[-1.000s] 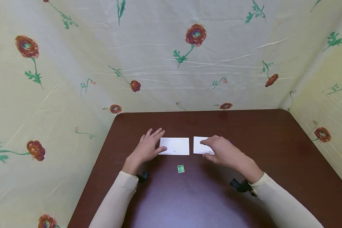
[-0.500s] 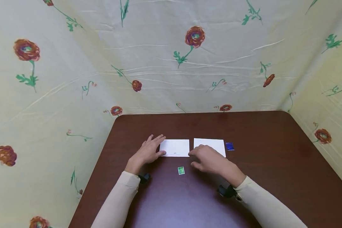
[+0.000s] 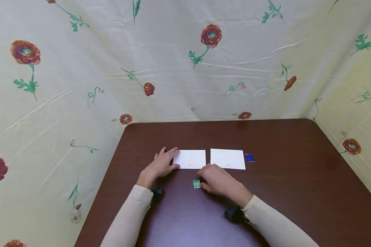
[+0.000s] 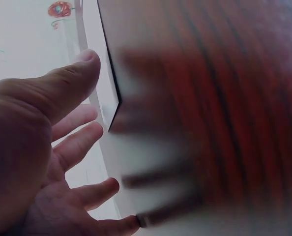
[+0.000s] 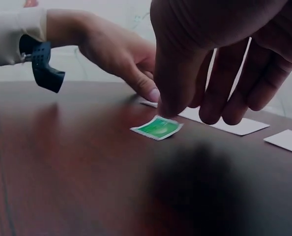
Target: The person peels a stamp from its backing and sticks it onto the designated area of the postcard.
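Two white cards with faint small print lie side by side on the table: the left card (image 3: 191, 159) and the right card (image 3: 228, 158). My left hand (image 3: 160, 164) rests at the left card's left end, thumb and fingers spread; its thumb (image 4: 89, 61) lies at the card's edge in the left wrist view. A small green stamp (image 3: 196, 184) with a white scalloped border lies in front of the cards. Just right of it is my right hand (image 3: 221, 181), fingers loosely bent. In the right wrist view its thumb comes down by the stamp's far edge, holding nothing visible.
A small dark blue square (image 3: 249, 157) lies right of the right card. The brown table (image 3: 281, 144) has rounded far corners, with flower-patterned sheeting (image 3: 173, 51) behind and at both sides. Each wrist wears a black camera strap.
My right hand has moved left and nearer to me, from above the right card to beside the green stamp, uncovering that card and the blue square. My left hand stays by the left card.
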### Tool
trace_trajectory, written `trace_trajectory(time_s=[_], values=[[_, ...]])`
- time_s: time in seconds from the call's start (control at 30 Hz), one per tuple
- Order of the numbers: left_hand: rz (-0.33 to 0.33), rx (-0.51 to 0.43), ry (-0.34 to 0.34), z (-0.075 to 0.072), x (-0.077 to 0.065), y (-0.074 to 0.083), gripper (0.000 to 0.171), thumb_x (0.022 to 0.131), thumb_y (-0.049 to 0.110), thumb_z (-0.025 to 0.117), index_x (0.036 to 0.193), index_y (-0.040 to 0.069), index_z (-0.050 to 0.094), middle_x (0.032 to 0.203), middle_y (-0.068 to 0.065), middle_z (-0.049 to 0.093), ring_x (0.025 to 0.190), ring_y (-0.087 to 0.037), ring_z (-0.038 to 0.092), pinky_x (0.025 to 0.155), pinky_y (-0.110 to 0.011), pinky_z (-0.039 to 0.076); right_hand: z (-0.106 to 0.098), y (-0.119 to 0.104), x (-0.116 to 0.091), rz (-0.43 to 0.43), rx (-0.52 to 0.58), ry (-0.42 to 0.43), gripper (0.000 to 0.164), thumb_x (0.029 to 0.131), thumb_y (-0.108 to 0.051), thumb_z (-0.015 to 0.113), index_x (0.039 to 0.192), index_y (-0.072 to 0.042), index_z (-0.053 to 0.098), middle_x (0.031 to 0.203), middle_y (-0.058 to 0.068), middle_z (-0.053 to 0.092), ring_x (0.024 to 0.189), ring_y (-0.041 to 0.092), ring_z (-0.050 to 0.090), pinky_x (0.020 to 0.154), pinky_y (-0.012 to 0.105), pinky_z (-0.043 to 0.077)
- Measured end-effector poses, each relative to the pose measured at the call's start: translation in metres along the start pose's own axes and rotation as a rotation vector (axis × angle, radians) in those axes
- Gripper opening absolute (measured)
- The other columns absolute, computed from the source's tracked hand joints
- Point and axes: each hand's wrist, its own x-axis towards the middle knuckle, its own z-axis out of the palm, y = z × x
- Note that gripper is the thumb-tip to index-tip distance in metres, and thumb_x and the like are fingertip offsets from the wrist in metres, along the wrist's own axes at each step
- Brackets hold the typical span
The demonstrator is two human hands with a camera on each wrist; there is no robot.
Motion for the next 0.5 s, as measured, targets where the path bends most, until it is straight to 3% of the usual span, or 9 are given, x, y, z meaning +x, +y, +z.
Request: trace_trajectory(time_s=[0.5], values=[[-0.013,-0.013,0.003,0.005,-0.003,0.002,0.069,0.093,0.034,0.071,0.153,0.017,0.042,0.163,-0.003,0.034,0.15,-0.049,0.018,0.111,-0.077,0.015,0.024,-0.011,0.004,0.065,-0.12,0.051,0.007,0.083,-0.022,0.075,0.088,-0.017,0.073,0.082,-0.002,0.06,0.075,0.017,0.058,0.067,0.034,0.046]])
